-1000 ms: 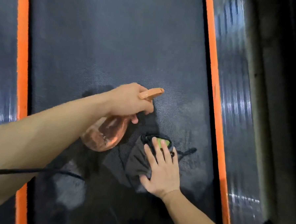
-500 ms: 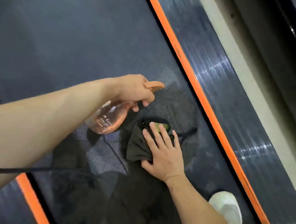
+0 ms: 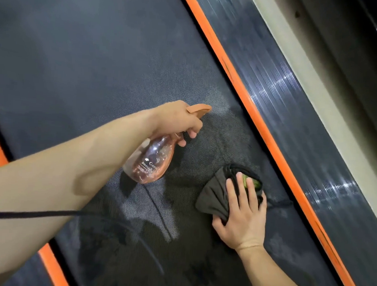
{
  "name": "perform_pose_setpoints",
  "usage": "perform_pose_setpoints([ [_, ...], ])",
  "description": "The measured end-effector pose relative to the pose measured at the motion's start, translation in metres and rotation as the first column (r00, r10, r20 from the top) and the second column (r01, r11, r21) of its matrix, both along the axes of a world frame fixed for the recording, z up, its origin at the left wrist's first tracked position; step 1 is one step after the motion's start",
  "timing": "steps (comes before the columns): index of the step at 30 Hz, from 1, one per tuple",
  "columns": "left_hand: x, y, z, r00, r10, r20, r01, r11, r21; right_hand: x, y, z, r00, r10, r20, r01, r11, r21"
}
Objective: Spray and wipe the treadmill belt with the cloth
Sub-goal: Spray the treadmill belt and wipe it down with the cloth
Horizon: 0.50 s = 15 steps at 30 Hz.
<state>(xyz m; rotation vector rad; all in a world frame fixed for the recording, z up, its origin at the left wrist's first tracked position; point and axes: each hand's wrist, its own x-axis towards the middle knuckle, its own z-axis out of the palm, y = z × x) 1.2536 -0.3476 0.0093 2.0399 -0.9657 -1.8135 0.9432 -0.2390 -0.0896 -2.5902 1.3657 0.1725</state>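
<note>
- Two steps run together here: the treadmill belt (image 3: 100, 61) fills the view, dark and wet in patches, and you seem both to spray and to wipe it.
- The cloth (image 3: 213, 196) lies on the belt at the right, near the orange edge strip (image 3: 260, 124). Your right hand (image 3: 242, 215) presses it flat with straight fingers.
- Your left hand (image 3: 178, 118) holds the spray bottle (image 3: 151, 162), fingers curled round its neck. The nozzle points at a pale damp patch farther along the belt.
- Next, I judge, you should slide the cloth toward that patch with even pressure.
- Compared with half a second ago, the cloth sits more to the right, farther from the bottle.
</note>
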Motion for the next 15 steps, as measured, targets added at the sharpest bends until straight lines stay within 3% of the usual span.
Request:
perform_pose_setpoints([
  [7, 0.007, 0.021, -0.004, 0.991, 0.106, -0.075, -0.106, 0.994, 0.008, 0.0, -0.001, -0.002, 1.0, 0.014, 0.011, -0.013, 1.0, -0.02],
  [15, -0.007, 0.037, 0.009, 0.992, 0.095, 0.078, -0.092, 0.995, -0.042, 0.001, 0.002, -0.001, 1.0, -0.004, -0.006, 0.004, 1.0, -0.011],
])
